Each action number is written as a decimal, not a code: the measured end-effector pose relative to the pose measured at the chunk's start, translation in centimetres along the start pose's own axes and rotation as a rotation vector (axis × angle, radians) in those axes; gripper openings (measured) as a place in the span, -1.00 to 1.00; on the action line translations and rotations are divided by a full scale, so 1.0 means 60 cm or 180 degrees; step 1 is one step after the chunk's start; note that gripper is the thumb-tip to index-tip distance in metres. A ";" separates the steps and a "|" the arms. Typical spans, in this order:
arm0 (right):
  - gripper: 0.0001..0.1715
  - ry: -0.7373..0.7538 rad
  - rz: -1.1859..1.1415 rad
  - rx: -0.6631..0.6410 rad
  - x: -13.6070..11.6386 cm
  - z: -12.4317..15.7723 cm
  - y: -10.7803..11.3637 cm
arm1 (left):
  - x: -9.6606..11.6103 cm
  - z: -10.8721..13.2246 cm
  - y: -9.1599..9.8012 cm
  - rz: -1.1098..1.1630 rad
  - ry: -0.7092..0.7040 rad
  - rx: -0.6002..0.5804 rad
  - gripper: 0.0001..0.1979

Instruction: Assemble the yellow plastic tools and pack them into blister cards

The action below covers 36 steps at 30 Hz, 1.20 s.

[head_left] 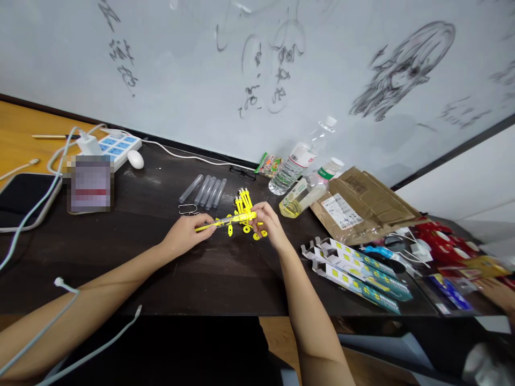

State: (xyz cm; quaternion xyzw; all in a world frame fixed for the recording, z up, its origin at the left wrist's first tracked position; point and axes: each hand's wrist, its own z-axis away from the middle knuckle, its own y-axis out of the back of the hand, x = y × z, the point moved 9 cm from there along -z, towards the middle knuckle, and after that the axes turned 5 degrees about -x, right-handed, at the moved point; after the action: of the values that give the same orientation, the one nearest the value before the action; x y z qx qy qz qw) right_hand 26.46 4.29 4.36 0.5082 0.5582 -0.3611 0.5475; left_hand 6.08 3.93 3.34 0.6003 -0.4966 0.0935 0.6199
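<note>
My left hand [188, 231] and my right hand [270, 224] both pinch one long yellow pen-like tool [227, 221], held level just above the dark table [161, 279]. The left fingers grip its thin tip end, the right fingers its thicker end. Under and behind it lies a heap of small yellow plastic parts [246, 206], with a few yellow rings beside my right hand. Several clear plastic tubes [205, 190] lie side by side beyond my left hand, and a bent wire clip [185, 209] rests close to it.
Two bottles [300, 166] lie right of the parts, beside a brown cardboard package [362, 206]. Blister packs [358, 271] sit near the right front edge. A power strip [116, 145], a white mouse [135, 159], cables and a tablet [24, 201] occupy the left. Another person's hand [501, 295] shows at far right.
</note>
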 end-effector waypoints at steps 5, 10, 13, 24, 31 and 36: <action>-0.57 -0.0156 0.0312 0.0106 0.008 0.000 0.002 | 0.003 0.000 -0.001 -0.0021 0.0001 -0.0045 -0.71; -0.72 -0.0020 0.0086 0.0130 -0.004 0.001 0.002 | 0.000 0.000 -0.002 -0.0027 0.0000 -0.0039 -0.70; -0.73 -0.0026 0.0043 0.0030 -0.002 0.001 -0.005 | -0.001 0.000 -0.004 -0.0006 -0.0006 -0.0052 -0.71; -0.70 -0.0065 0.0151 0.0109 -0.001 0.002 -0.002 | 0.000 0.000 -0.006 -0.0006 0.0003 -0.0077 -0.70; -0.54 -0.0203 0.0375 0.0266 0.013 0.001 0.001 | -0.004 0.000 -0.008 -0.0065 0.0021 -0.0086 -0.72; -0.67 -0.0098 0.0135 0.0101 0.004 0.001 -0.009 | -0.001 0.001 -0.007 -0.0032 0.0018 -0.0084 -0.71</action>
State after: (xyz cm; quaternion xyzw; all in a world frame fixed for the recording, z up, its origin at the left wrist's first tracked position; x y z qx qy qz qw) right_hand 25.97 4.13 4.05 0.5229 0.5329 -0.3661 0.5555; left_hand 6.31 3.84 3.02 0.5942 -0.4931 0.0856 0.6296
